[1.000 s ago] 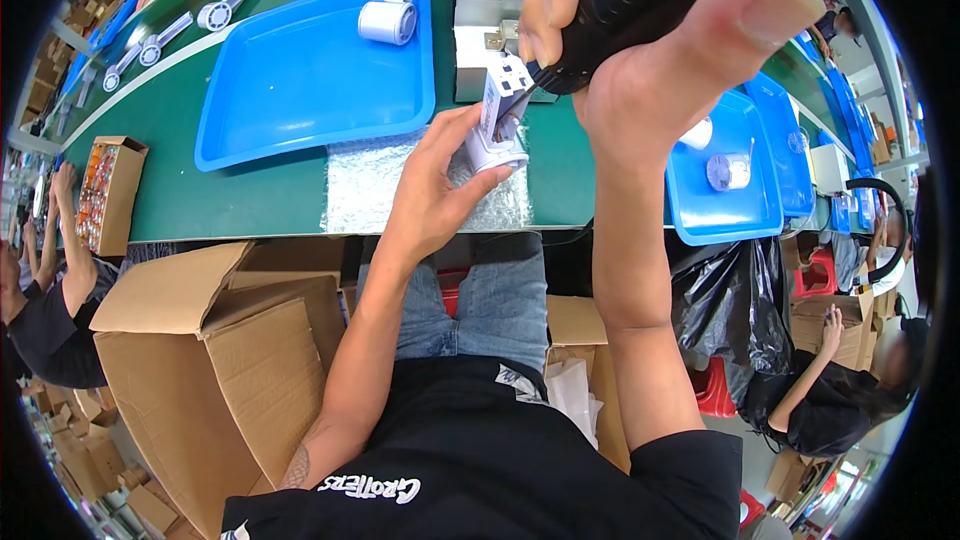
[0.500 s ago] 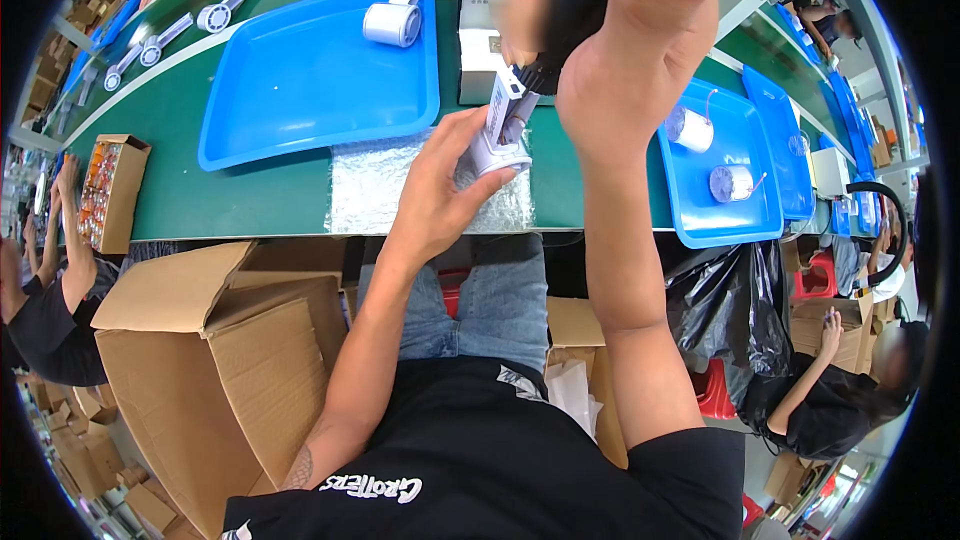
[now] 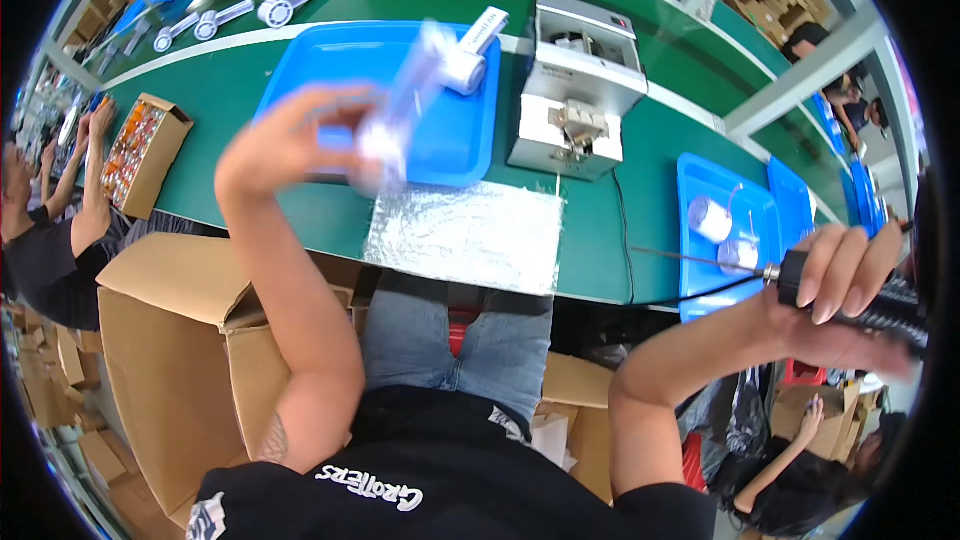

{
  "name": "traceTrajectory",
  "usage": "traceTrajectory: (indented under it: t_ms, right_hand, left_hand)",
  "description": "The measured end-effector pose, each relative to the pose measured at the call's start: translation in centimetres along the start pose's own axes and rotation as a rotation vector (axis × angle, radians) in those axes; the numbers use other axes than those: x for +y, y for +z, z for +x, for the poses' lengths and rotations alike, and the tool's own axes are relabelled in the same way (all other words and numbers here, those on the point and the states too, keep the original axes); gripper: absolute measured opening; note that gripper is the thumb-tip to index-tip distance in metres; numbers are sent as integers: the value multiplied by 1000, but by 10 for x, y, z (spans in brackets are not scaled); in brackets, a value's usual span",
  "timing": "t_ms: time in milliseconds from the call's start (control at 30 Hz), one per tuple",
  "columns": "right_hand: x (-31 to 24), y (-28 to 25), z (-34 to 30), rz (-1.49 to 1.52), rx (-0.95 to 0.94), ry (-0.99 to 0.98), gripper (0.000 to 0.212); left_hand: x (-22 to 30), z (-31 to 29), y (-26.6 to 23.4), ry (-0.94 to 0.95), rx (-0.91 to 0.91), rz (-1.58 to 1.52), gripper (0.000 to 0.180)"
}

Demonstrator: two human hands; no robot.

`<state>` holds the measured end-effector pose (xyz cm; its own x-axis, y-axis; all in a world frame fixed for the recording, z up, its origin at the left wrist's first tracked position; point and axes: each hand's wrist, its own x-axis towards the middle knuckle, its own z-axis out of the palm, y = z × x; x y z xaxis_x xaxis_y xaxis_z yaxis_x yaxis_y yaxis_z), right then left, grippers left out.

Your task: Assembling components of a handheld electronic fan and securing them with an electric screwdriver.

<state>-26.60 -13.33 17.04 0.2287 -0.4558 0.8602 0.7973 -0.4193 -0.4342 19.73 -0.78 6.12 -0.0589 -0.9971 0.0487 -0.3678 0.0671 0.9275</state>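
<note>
My left hand [image 3: 290, 140] grips a white handheld fan [image 3: 405, 105] by its round head, above the near side of a blue tray [image 3: 285, 70]; both fan and fingers are smeared by motion. A second white fan [image 3: 462, 72] lies in that tray at its right side, its handle over the far rim. Out at the right, my right hand [image 3: 845, 275] is closed round a black electric screwdriver [image 3: 870, 310]. Its long thin bit points left, over a smaller blue tray [image 3: 690, 275] that holds white cylindrical parts [image 3: 710, 220] with wires.
A grey-white screw feeder [image 3: 580, 75] stands behind a silvery sheet [image 3: 465, 235] on the green bench. At the left sits a carton of small orange parts [image 3: 140, 155]; several fans [image 3: 285, 8] lie on the far belt. Open cardboard boxes [image 3: 175, 340] flank my legs. Other people work at both sides.
My left hand has lifted the fan off the silvery sheet and swung it left toward the tray. My right hand has drawn the screwdriver away from the fan, down to the far right.
</note>
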Motion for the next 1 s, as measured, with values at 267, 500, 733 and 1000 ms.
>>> traceTrajectory:
  t_ms: [267, 500, 733, 1000]
  right_hand:
    - [61, 8, -20, -239, 323, 202, 102]
    - [87, 1, -2, -393, 314, 246, 98]
    - [127, 52, 56, -447, 426, 10, 58]
    - [163, 34, 52, -365, 178, 24, 44]
  left_hand:
    - [-99, 257, -89, 28, 601, 1038, 48]
    - [-90, 258, -11, -146, 701, 962, 55]
    - [-59, 185, 98, -114, 498, 831, 65]
    - [-42, 114, 106, -216, 518, 772, 59]
